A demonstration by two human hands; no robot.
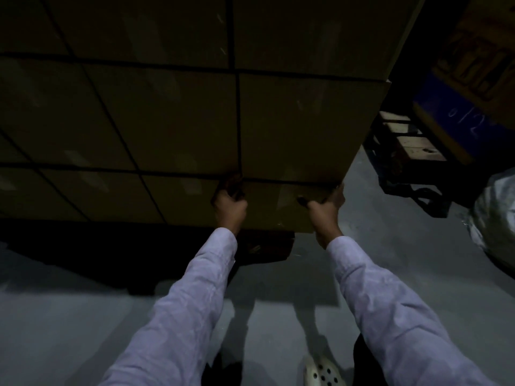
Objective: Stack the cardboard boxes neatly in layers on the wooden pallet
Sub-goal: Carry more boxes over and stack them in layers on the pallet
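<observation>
At the bottom right corner of the stack (167, 115), the left grip (230, 203) hooks curled fingers in at the left edge of the end box (278, 207), and the right grip (326, 207) clasps its outer corner. The box sits on the pallet (264, 246) beneath upper layers. Tugging it could likely tilt those boxes or trap the hooked fingers.
</observation>
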